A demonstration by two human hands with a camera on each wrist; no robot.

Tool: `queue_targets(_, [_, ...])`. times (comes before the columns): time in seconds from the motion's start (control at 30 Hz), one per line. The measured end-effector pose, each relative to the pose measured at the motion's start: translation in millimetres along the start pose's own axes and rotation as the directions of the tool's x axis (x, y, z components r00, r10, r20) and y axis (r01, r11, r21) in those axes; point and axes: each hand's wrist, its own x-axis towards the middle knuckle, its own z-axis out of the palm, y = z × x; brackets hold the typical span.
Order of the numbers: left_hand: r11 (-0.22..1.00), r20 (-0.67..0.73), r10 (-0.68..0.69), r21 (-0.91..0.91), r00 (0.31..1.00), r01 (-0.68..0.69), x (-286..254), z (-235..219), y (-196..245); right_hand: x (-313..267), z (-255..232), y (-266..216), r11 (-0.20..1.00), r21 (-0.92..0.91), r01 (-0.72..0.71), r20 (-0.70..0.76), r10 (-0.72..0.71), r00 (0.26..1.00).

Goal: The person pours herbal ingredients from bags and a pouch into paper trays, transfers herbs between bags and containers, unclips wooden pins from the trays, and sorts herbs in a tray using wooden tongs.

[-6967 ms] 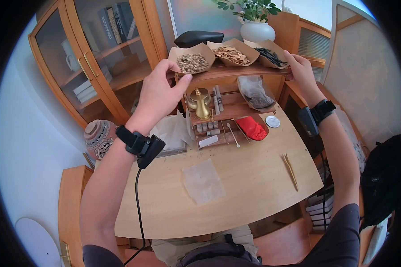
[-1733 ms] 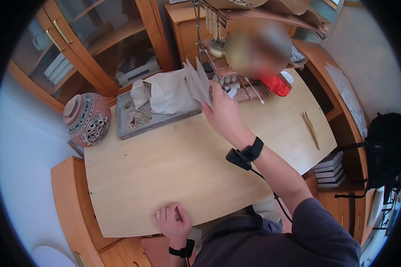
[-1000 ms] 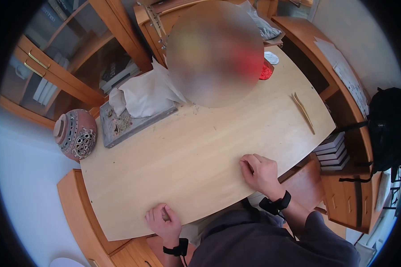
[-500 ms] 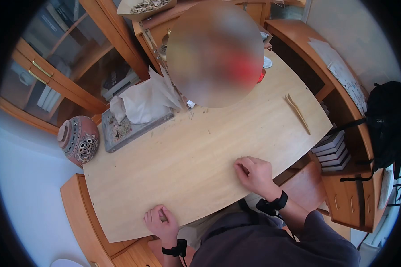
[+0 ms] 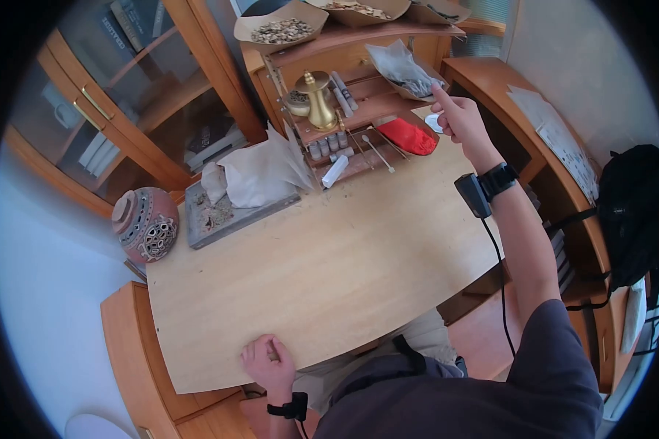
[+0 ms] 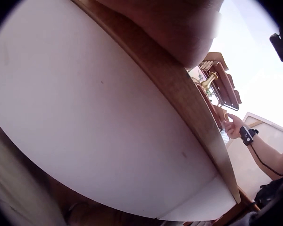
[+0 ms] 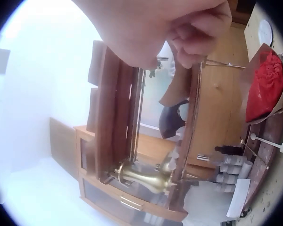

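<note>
My left hand (image 5: 267, 362) rests at the near table edge, fingers loosely curled, holding nothing. In the left wrist view only part of that left hand (image 6: 174, 26) shows at the top. At the back right of the rack, my right hand (image 5: 465, 128) pinches the near right corner of a brown paper tray (image 5: 411, 92), which bears a clear plastic bag (image 5: 399, 62) with dark contents. The right wrist view has my curled fingers (image 7: 193, 44) over the edge of that paper tray (image 7: 180, 82). Below it lies a red cloth (image 5: 408, 137) beside a white round disc (image 5: 433, 123).
The wooden rack (image 5: 377, 110) holds a brass pot (image 5: 319, 106), small jars (image 5: 328, 145) and paper trays of dried pieces (image 5: 282, 31) on top. White paper sheets (image 5: 260, 172) lie on a grey tray (image 5: 241, 219). A pierced pottery jar (image 5: 150, 227) stands left.
My right hand has gone up from the near table edge to the rack's paper tray; the left stays put. The translucent sheet seen on the table at first is gone. My right arm now covers the tongs.
</note>
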Motion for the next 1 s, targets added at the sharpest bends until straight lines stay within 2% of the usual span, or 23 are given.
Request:
queue_targets(0.07, [1.0, -0.011, 0.002, -0.002, 1.0, -0.003, -0.8, 1.3, -2.0, 4.7, 6.2, 1.5, 0.997, 0.032, -0.064, 0.057, 0.062, 0.996])
queue_targets(0.2, [1.0, 0.001, 0.011, -0.003, 1.0, -0.011, -1.4, 1.1, -3.9, 8.6, 4.6, 17.0, 0.986, 0.161, -0.031, 0.078, 0.019, 0.997])
queue_targets(0.27, [1.0, -0.004, 0.02, -0.003, 1.0, -0.02, -1.5, 2.0, -5.5, -5.1, -1.8, 22.4, 0.966, 0.258, -0.003, 0.042, -0.008, 0.999])
queue_targets(0.33, [1.0, -0.007, 0.024, -0.005, 1.0, -0.024, -2.4, 3.2, -6.3, -28.2, -16.6, 33.4, 0.938, 0.347, -0.001, 0.079, -0.029, 0.996])
queue_targets(0.43, [1.0, 0.008, 0.006, -0.004, 1.0, -0.006, -2.3, 3.0, -4.7, -84.0, -30.2, 46.1, 0.939, 0.341, 0.053, -0.03, -0.045, 0.999])
queue_targets(0.5, [1.0, 0.011, 0.003, -0.003, 1.0, -0.003, -0.7, 1.7, -2.1, -122.2, -37.1, 63.7, 0.949, 0.306, 0.077, -0.038, -0.069, 0.997])
queue_targets(0.53, [1.0, 0.023, 0.002, -0.004, 1.0, -0.002, -0.5, 1.1, -1.3, -142.3, -37.2, 68.0, 0.973, 0.23, 0.027, -0.038, -0.019, 0.999])
queue_targets(0.57, [1.0, 0.019, 0.005, -0.009, 1.0, -0.004, -0.3, 0.4, -0.8, -158.6, -34.9, 81.7, 0.968, 0.25, -0.01, -0.003, 0.011, 1.0])
queue_targets(0.63, [1.0, 0.026, 0.013, -0.016, 1.0, -0.012, 3.1, 1.0, 0.5, -192.6, -25.1, 91.9, 0.948, 0.236, -0.213, 0.142, 0.183, 0.973])
queue_targets(0.67, [1.0, 0.02, 0.011, -0.012, 1.0, -0.01, 4.8, 1.4, 1.4, -204.8, -21.8, 98.5, 0.947, 0.183, -0.265, 0.271, 0.211, 0.939])
queue_targets(0.7, [1.0, 0.025, 0.004, -0.002, 1.0, -0.004, 2.3, -0.5, 1.8, -222.9, -9.2, 101.5, 0.978, -0.02, -0.208, 0.436, 0.196, 0.879])
queue_targets(0.73, [1.0, 0.037, -0.002, 0.005, 0.999, 0.002, 2.2, -0.3, 0.6, -228.6, -0.7, 106.1, 0.975, -0.032, -0.218, 0.541, 0.2, 0.817])
queue_targets(0.77, [1.0, 0.023, 0.015, -0.001, 1.0, -0.015, 1.4, 1.1, -1.8, -231.6, 9.5, 109.8, 0.987, -0.049, -0.155, 0.627, 0.151, 0.764])
queue_targets(0.8, [1.0, 0.01, 0.031, -0.005, 0.999, -0.031, 1.0, 2.2, -3.2, -232.7, 18.1, 107.9, 0.984, -0.052, -0.168, 0.635, 0.162, 0.755])
queue_targets(0.87, [0.999, 0.0, 0.036, -0.004, 0.999, -0.036, 3.2, 3.6, -2.1, -231.6, 36.8, 102.2, 0.95, -0.212, 0.23, 0.689, -0.021, 0.724])
queue_targets(0.9, [0.999, -0.022, 0.046, -0.012, 0.999, -0.047, 2.4, 2.1, -1.2, -233.3, 45.7, 96.4, 0.953, -0.209, 0.218, 0.716, -0.003, 0.698])
queue_targets(0.97, [1.0, 0.008, 0.002, -0.004, 1.0, -0.002, 1.6, 0.9, -2.0, -235.5, 59.4, 78.5, 0.937, -0.277, 0.214, 0.449, -0.071, 0.891])
queue_targets(1.0, [1.0, 0.017, -0.004, -0.027, 1.0, 0.005, 1.8, 1.9, -2.8, -235.0, 62.5, 70.1, 0.936, -0.275, 0.219, 0.488, -0.061, 0.871])
